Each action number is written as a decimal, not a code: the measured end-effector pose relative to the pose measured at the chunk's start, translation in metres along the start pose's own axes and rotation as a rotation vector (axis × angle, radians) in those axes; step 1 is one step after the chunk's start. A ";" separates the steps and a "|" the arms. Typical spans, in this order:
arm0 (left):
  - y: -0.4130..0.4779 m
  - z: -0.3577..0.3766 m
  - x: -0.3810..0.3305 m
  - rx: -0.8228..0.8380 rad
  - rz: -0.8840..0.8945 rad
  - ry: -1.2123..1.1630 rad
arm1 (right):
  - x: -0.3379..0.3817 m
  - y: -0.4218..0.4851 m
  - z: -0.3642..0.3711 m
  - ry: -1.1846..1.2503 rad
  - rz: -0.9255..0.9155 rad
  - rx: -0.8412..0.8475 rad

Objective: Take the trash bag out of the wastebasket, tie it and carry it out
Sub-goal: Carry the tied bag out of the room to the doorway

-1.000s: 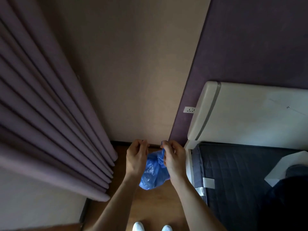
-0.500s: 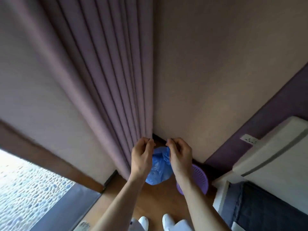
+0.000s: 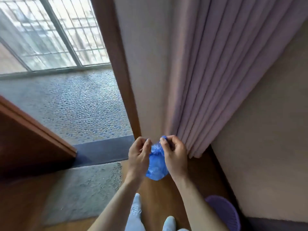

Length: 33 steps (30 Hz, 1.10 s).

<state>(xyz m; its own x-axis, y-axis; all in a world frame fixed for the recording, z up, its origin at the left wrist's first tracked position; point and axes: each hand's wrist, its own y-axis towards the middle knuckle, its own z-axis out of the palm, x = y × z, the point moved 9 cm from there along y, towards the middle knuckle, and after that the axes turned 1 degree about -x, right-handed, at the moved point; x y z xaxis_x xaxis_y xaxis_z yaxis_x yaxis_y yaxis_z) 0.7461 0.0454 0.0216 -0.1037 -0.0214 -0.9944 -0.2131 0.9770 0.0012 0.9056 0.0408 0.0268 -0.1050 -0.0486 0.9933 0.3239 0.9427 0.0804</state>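
Counting things: here's the tally, one line each.

Hands: two, both bare, held up close together over the floor, with the forearms coming in from the bottom edge.

Left hand (image 3: 139,155): fingers curled in and pinched on the top of the bag from the left side.

Right hand (image 3: 175,154): same deal from the right, fingertips (image 3: 162,141) nipping a bit of blue plastic that pokes out above them.

Trash bag (image 3: 156,167): just one, blue and crinkly. It hangs between the two hands with its neck bunched up into a twisted knob at the top, belly dangling free above the floor, touching nothing but the hands.

Wastebasket (image 3: 224,212): one, purple with a perforated look, sitting on the floor at the lower right near the wall, well apart from the bag.

Shoes (image 3: 135,208): two, light coloured, straight below the bag.

Curtain (image 3: 215,77): one, mauve, lots of pleats, hanging right behind the hands.

Rug (image 3: 80,192): one, grey and fuzzy, on the wooden floor (image 3: 155,197) to the left.

Door (image 3: 25,140): one, brown wood, standing open at the left.

Outside: pebbled balcony floor (image 3: 75,104) and a barred window (image 3: 50,30) beyond it.
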 end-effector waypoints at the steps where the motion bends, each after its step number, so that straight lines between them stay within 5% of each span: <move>1: -0.003 -0.017 0.002 -0.038 -0.007 0.008 | 0.002 -0.005 0.017 0.010 -0.003 0.044; 10: -0.040 -0.196 0.021 -0.454 -0.032 -0.032 | 0.024 -0.072 0.189 0.026 -0.020 0.501; 33: -0.182 -0.676 0.084 -1.227 -0.067 -0.025 | 0.070 -0.371 0.625 -0.033 -0.159 1.156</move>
<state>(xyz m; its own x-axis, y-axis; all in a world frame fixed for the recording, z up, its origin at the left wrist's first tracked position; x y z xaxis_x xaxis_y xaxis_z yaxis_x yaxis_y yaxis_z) 0.1191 -0.2781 0.0093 -0.0416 -0.0470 -0.9980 -0.9912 0.1274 0.0353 0.1900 -0.1060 0.0141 -0.0974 -0.2004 0.9749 -0.7428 0.6665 0.0628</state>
